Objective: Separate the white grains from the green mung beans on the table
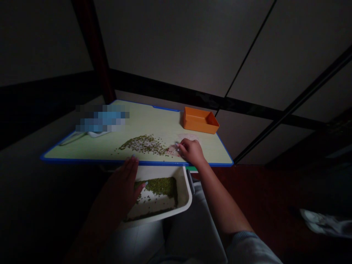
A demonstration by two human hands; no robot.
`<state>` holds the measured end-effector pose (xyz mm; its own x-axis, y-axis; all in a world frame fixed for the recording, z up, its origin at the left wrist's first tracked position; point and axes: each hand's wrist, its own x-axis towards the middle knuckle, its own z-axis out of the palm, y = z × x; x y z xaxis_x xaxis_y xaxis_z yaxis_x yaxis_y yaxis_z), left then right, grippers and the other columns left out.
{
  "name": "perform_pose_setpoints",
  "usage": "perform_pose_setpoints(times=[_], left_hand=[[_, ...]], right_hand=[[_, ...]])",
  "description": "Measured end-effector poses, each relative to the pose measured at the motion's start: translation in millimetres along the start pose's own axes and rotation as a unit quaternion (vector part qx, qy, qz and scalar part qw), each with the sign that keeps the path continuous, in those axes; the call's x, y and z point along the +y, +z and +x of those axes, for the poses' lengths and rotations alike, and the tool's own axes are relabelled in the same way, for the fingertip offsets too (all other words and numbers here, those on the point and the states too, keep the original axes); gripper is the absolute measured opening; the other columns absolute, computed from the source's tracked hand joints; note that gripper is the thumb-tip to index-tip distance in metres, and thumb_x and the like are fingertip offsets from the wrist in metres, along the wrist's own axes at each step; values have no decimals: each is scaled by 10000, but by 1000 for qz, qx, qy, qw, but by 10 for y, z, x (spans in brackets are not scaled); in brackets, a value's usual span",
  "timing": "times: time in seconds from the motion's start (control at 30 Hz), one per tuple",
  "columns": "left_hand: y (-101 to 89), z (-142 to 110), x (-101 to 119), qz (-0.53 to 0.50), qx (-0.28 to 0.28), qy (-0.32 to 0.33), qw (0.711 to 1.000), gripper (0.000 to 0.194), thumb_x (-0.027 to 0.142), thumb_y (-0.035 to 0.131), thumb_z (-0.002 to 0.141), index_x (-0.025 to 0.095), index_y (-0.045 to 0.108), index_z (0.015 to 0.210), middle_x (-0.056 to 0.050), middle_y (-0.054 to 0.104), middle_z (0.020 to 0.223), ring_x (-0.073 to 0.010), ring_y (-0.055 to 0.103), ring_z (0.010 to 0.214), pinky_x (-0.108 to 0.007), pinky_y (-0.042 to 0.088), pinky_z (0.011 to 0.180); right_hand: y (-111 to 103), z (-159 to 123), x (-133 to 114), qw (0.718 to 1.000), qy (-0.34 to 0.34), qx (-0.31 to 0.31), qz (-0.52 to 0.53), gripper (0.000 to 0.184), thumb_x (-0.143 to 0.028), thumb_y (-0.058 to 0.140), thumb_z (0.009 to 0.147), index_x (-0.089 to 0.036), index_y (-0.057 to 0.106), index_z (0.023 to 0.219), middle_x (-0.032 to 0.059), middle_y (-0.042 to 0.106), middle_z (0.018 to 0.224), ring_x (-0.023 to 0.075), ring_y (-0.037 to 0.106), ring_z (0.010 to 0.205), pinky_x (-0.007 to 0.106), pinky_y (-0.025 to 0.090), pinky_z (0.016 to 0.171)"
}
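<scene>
My left hand has its fingers stretched out, their tips at the table's blue front edge and the thumb over a white tub. Green grain-like pieces lie inside that tub, below the tabletop. My right hand rests on the tabletop with its fingers curled and pinched together. Whatever is between those fingertips is too small to make out. Just left of it, a few small reddish bits lie on the surface, beside a spread pile of green pieces.
The pale tabletop has a blue rim. An orange open box stands at its back right. A blurred-out blue item lies at the left on something white. Panelled walls rise behind; a shoe shows at the right.
</scene>
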<state>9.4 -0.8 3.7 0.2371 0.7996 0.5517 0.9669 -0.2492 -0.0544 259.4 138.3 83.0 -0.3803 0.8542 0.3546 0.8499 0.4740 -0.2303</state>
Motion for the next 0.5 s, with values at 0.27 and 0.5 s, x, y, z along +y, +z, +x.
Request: perform_pose_setpoints(times=[0.27,0.5], left_hand=[[-23,7,16,-21,-23,-28,999,737,510,349,873,38,290,1436,-233,418,1485,-325,391,1392,-484,388,1086],[-65,4,38,-9,-14,-20,1000,712,490,346,889,44,273,1440,-229,419,1485,-313,390,1395,-462,394,1086]], right_hand=[[29,30,-31,999,-9,0,-36,239,-368,515,946,-195,670,890,60,740,806,171,636,725,276,343,749],[37,18,15,999,-36,-2,24,230,-368,542,936,-193,680,875,25,711,712,151,616,675,263,355,781]])
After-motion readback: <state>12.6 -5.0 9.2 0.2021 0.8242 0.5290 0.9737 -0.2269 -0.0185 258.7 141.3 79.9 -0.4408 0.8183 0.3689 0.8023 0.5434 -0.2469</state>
